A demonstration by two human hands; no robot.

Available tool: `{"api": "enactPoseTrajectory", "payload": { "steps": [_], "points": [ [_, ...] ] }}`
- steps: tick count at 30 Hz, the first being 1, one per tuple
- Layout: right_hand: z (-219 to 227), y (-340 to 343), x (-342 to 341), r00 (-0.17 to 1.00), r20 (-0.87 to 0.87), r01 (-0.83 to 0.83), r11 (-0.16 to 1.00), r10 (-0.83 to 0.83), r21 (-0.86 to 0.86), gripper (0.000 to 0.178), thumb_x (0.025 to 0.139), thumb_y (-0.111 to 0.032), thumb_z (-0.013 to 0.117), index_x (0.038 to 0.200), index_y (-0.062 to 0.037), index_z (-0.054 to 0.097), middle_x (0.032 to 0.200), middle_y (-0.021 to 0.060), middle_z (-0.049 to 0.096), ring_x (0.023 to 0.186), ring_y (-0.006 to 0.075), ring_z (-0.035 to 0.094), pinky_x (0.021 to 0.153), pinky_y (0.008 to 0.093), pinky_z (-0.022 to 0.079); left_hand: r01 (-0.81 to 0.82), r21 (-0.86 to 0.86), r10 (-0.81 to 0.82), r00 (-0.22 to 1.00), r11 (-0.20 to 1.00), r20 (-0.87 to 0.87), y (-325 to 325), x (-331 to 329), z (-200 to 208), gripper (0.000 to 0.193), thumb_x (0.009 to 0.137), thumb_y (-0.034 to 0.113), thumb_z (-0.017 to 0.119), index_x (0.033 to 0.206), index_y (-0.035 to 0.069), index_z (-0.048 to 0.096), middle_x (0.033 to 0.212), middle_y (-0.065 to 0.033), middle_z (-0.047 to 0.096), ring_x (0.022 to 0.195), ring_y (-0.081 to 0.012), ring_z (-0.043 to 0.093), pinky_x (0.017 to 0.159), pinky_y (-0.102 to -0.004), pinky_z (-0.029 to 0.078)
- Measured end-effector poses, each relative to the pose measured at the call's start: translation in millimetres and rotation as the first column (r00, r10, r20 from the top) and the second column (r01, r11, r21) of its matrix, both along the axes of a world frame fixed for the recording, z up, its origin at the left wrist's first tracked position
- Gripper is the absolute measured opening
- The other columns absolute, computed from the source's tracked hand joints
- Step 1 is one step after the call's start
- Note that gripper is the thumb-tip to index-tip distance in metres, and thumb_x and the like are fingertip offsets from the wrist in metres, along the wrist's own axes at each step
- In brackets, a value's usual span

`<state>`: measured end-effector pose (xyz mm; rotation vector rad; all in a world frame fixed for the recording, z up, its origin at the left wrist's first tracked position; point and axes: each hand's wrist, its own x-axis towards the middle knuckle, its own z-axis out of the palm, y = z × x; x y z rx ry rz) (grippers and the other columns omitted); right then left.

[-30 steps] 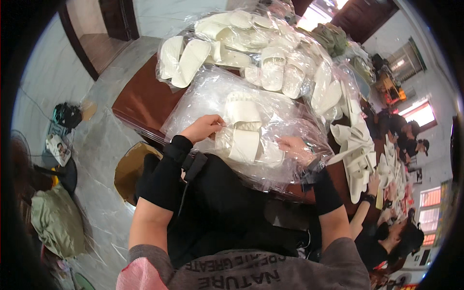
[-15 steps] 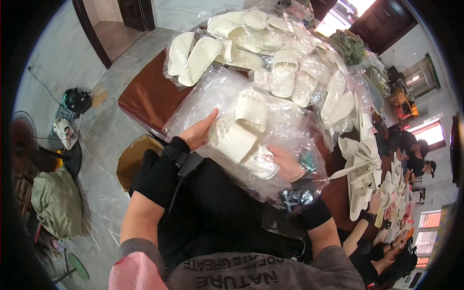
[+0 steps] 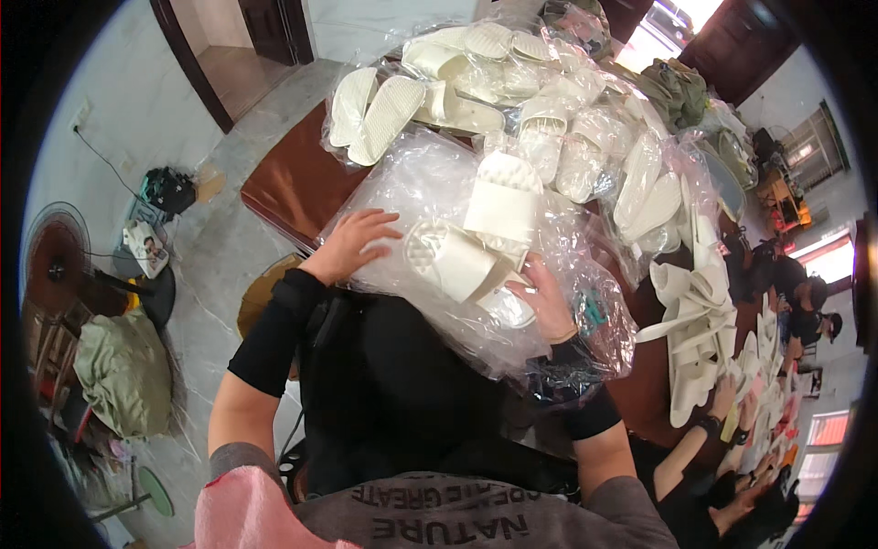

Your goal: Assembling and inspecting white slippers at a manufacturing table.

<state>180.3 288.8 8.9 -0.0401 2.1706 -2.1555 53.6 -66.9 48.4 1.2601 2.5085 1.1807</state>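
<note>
A pair of white slippers (image 3: 503, 206) lies over a stack of clear plastic bags (image 3: 389, 197), straps up and toes pointing away from me. My right hand (image 3: 549, 302) grips the pair near the heel ends, thumb and fingers on either side of a sole. Clear film wraps around its wrist and lower forearm. To the left, my left hand (image 3: 352, 242) is open above the bags, fingers spread, apart from the slippers and holding nothing. How far a bag covers the slippers is hard to make out.
Bagged white slippers (image 3: 549, 119) pile up along the far side of the brown table (image 3: 293, 178). Loose white slippers (image 3: 690, 339) heap at the right, where a co-worker's hand (image 3: 722, 398) reaches in. A fan (image 3: 57, 265) and a green sack (image 3: 123, 371) stand left.
My left hand has drawn back slightly left and its fingers have spread. The slippers have shifted a little and turned, and my right hand has come up against their heels.
</note>
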Motion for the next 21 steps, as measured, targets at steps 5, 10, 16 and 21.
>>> {"api": "enactPoseTrajectory", "payload": {
  "steps": [5, 10, 16, 21],
  "points": [
    [-3, -11, 0, 0.99, 0.083, 0.13, 0.978, -0.117, -0.164, 0.056, 0.084, -0.004, 0.063, 0.135, -0.0003, 0.04, 0.124, 0.0149, 0.054, 0.114, 0.0217, 0.053, 0.094, 0.0311, 0.045, -0.084, -0.531, -0.107, 0.942, 0.843, -0.319, -27, 16, -15, 0.063, 0.079, 0.045, 0.067, 0.136, 0.031, 0.045, 0.154, 0.0017, 0.021, 0.14, -0.0301, 0.021, 0.108, -0.0626, 0.018],
    [-9, -24, -4, 0.957, 0.186, 0.263, 0.938, -0.224, -0.224, 0.049, 0.083, -0.002, 0.063, 0.128, 0.0024, 0.043, 0.115, 0.0159, 0.059, 0.101, 0.0204, 0.059, 0.086, 0.0292, 0.048, -0.198, -0.657, -0.189, 0.863, 0.727, -0.469, -38, 17, -5, 0.074, 0.077, 0.032, 0.068, 0.143, 0.031, 0.033, 0.155, -0.0009, 0.019, 0.138, -0.0306, 0.026, 0.109, -0.0588, 0.023],
    [-10, -22, -4, 0.974, 0.166, 0.189, 0.956, -0.154, -0.226, 0.053, 0.084, -0.003, 0.063, 0.132, 0.0006, 0.041, 0.116, 0.0153, 0.059, 0.102, 0.0212, 0.059, 0.086, 0.03, 0.048, -0.03, -0.68, -0.278, 0.899, 0.733, -0.339, -52, 26, -43, 0.067, 0.082, 0.021, 0.062, 0.142, 0.036, 0.034, 0.154, 0.0017, 0.021, 0.137, -0.0342, 0.027, 0.101, -0.0642, 0.028],
    [-16, -19, 3, 0.964, 0.185, 0.218, 0.965, -0.19, -0.148, 0.056, 0.083, -0.004, 0.065, 0.134, -0.0002, 0.041, 0.119, 0.0135, 0.058, 0.107, 0.0204, 0.057, 0.09, 0.0301, 0.046, 0.038, -0.836, -0.017, 0.999, 0.548, 0.034, -11, -11, 21, 0.037, 0.089, 0.026, 0.057, 0.126, 0.021, 0.055, 0.146, -0.0039, 0.037, 0.127, -0.0232, 0.04, 0.101, -0.0566, 0.034]
  ]
}}
